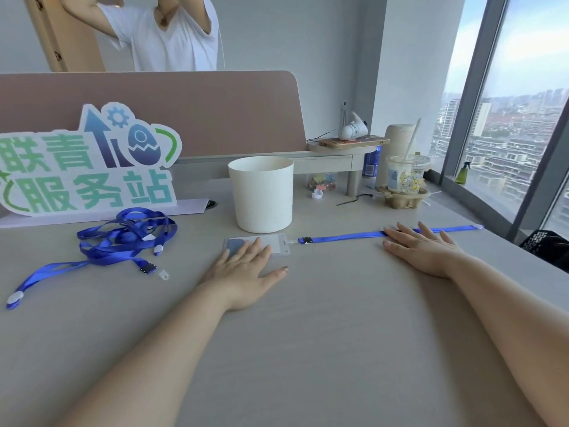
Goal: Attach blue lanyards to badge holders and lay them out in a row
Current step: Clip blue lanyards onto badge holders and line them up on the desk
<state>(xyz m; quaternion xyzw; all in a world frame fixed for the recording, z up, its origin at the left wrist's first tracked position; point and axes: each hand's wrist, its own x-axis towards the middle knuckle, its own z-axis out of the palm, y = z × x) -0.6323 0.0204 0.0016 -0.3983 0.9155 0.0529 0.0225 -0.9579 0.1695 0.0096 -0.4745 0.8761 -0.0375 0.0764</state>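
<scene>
Badge holder clipped to blue lanyard
Left hand, fingers straight, presses the badge holder; right hand lies flat on the blue lanyard; sign reads 服务站

The left grip is laid flat at 12 o'clock, fingers straight. The right grip is spread flat at 2 o'clock.

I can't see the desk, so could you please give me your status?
Left hand flat on badge holder, right hand flat on blue lanyard. Lanyard laid straight. White bucket close behind, not blocking.
</scene>
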